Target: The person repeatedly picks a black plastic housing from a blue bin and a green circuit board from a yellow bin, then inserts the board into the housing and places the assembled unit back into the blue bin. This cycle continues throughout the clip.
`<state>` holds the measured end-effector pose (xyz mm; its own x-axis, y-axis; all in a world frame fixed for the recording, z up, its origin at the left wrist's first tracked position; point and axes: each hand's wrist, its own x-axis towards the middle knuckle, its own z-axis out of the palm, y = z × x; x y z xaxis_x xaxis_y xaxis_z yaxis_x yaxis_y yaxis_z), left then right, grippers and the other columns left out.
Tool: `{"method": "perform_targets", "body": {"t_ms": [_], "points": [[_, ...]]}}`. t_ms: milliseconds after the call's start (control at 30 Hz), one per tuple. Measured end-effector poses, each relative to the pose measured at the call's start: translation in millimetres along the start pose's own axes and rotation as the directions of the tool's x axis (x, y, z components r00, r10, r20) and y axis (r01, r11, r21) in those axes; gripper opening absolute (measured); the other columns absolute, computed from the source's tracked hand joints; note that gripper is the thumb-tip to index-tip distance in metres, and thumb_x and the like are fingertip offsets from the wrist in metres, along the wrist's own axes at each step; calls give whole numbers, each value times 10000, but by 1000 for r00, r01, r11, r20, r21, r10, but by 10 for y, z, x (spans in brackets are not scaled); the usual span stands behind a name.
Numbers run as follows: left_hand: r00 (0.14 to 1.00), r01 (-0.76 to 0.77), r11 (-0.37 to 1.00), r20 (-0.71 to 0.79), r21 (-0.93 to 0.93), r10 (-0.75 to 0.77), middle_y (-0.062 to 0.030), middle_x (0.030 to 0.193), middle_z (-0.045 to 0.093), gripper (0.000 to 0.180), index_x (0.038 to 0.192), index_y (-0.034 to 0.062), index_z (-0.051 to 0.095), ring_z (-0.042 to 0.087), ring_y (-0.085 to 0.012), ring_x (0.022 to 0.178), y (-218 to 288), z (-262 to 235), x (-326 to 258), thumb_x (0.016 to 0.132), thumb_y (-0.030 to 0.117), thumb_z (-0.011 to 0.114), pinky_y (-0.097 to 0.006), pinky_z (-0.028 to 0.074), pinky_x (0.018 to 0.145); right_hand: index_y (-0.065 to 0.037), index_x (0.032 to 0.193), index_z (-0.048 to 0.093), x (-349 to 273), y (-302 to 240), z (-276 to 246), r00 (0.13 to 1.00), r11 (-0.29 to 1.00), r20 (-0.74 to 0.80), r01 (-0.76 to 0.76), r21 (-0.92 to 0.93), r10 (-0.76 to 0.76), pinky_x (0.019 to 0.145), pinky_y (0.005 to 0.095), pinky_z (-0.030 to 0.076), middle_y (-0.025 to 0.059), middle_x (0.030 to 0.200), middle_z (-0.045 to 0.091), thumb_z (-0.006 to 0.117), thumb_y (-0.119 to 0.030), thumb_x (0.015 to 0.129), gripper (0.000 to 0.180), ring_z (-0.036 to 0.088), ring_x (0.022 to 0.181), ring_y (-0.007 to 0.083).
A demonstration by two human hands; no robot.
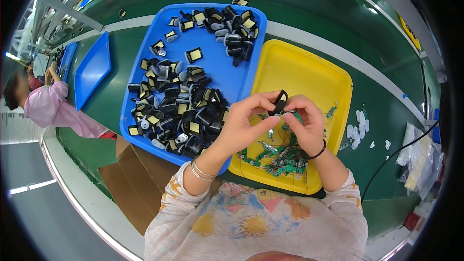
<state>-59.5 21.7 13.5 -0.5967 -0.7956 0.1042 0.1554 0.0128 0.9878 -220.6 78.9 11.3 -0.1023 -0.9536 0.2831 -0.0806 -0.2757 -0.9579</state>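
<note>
Over the yellow tray my two hands meet at a small black plastic housing. My left hand is closed on it, thumb and fingers pinching its left side. From the other side my right hand grips its lower end with bent fingers. A bit of green shows by the right fingertips; whether it is held or lies behind cannot be told. Below the hands, a heap of small green circuit boards with thin wires lies in the yellow tray.
Left of it stands a blue tray with many black housings bearing pale yellow pads. White oval pieces lie on the green table at right, near plastic bags and a black cable. A co-worker stands at far left.
</note>
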Motion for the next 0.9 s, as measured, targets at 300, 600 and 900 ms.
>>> {"method": "perform_targets", "body": {"t_ms": [300, 600, 900], "points": [[998, 45, 994, 49, 100, -50, -119, 1053, 520, 243, 818, 18, 527, 519, -176, 990, 6, -55, -30, 655, 4, 707, -289, 435, 819, -3, 838, 558, -8, 28, -5, 996, 999, 87, -5, -43, 9, 699, 248, 424, 70, 833, 547, 599, -5, 732, 114, 536, 769, 150], [995, 69, 977, -85, 201, -53, -92, 947, 554, 387, 905, 23, 550, 560, -176, 890, 29, 27, -19, 576, 35, 753, -289, 482, 728, 8, 828, 562, -38, 39, 5, 987, 1000, 159, -6, -28, 10, 686, 260, 462, 77, 830, 556, 596, -5, 748, 88, 573, 756, 161], [1000, 4, 947, -9, 322, -1, -62, 925, 534, 487, 1026, 38, 565, 536, -138, 882, 135, 20, -45, 572, -11, 734, -262, 491, 690, 5, 812, 554, -40, -25, 12, 984, 1000, 177, 1, -20, 2, 673, 259, 466, 75, 794, 563, 609, -22, 741, 93, 583, 718, 158]]}}
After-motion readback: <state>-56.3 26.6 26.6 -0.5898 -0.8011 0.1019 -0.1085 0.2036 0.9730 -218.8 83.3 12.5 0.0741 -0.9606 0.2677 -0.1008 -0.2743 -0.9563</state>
